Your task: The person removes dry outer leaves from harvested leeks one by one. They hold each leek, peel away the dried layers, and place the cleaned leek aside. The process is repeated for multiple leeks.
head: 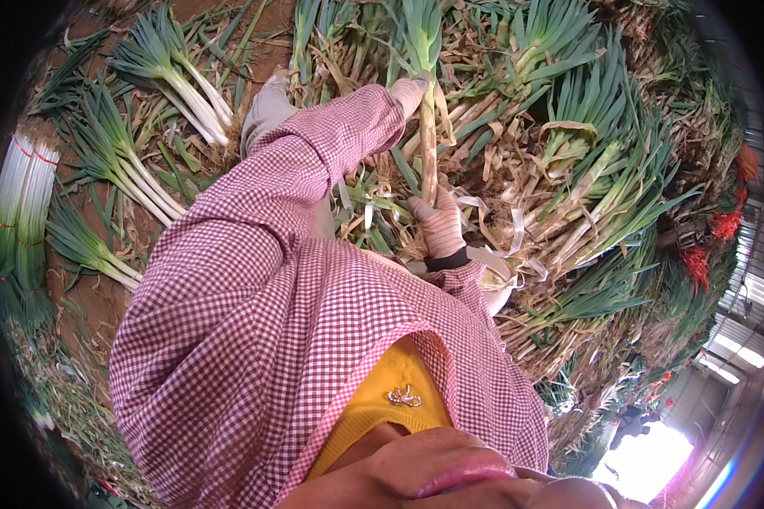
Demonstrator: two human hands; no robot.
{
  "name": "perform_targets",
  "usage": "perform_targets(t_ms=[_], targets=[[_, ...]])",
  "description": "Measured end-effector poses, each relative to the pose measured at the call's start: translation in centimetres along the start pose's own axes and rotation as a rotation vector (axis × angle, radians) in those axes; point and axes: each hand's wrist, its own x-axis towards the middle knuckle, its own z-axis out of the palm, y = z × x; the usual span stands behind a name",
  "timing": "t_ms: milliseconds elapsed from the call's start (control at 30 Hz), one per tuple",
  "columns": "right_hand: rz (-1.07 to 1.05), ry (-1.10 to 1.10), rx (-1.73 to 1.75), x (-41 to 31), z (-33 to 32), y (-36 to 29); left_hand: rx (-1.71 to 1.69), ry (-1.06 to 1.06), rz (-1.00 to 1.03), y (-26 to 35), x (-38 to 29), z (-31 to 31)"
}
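My left hand, in a striped work glove, grips a long green onion where its leaves begin. Lower down, my gloved right hand is closed around the root end of the same onion. The onion stands lengthwise before me, leaves away from my body, its shaft covered in brown dry skin. A strip of dry leaf hangs beside the shaft. Unpeeled green onions lie heaped to the right of my hands. White plastic strips lie near my right wrist.
Peeled white-stalked onions lie in small groups on the earth floor at left. Further left are bundles tied with red bands. A grey trouser leg is beside my left arm. Red netting shows at far right.
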Motion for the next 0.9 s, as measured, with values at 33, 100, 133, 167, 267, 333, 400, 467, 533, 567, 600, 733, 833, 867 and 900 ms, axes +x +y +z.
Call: perform_targets(t_ms=[33,100,133,167,267,333,400,467,533,567,600,733,833,867,900], targets=[[-0.001,0.05,-0.039,-0.2,0.4,0.3,0.335,0.079,0.222,0.3,-0.7,0.1],[0.067,0.058,0.225,0.5,0.2,0.2,0.783,-0.039,0.51,1.0,-3.5,-0.1],[0.108,0.064,0.356,1.3,-0.2,0.2,0.885,-0.079,0.56,1.2,-5.2,0.2],[0.075,0.107,0.263,2.4,-1.0,-0.2,1.338,-0.011,0.733,1.6,-7.1,0.7],[0.106,0.193,0.407,5.1,-3.9,-1.0,0.317,-0.366,0.645,3.8,-12.5,0.9],[0.227,0.323,0.39,6.3,-5.1,-1.2,0.129,-0.402,0.785,8.5,-13.4,-1.9],[0.174,0.261,0.198,6.3,-5.0,-1.2,0.037,-0.068,0.756,11.1,-12.5,-4.6],[0.076,0.194,0.035,5.1,-3.5,-1.2,0.528,0.202,0.409,10.8,-10.1,-6.3],[-0.149,0.111,-0.093,3.0,-1.1,-1.4,0.673,-0.017,0.186,8.4,-7.5,-6.1],[-0.061,0.16,-0.131,1.7,0.1,-1.8,0.523,-0.079,0.168,6.9,-6.3,-4.9],[-0.108,0.135,-0.129,0.4,1.2,-2.0,0.35,-0.155,0.071,6.2,-5.2,-4.0],[-0.049,0.015,-0.015,-2.7,3.3,-1.5,0.153,0.081,0.204,4.3,-3.7,0.2],[-0.017,0.163,-0.443,-1.0,3.2,-0.2,0.537,0.225,0.425,4.1,-3.3,0.7],[-0.064,0.196,-0.381,0.1,3.1,0.1,0.598,0.23,0.446,4.0,-2.9,0.6],[-0.088,0.145,-0.3,1.4,3.3,0.5,0.6,0.186,0.489,4.0,-2.5,0.3]])
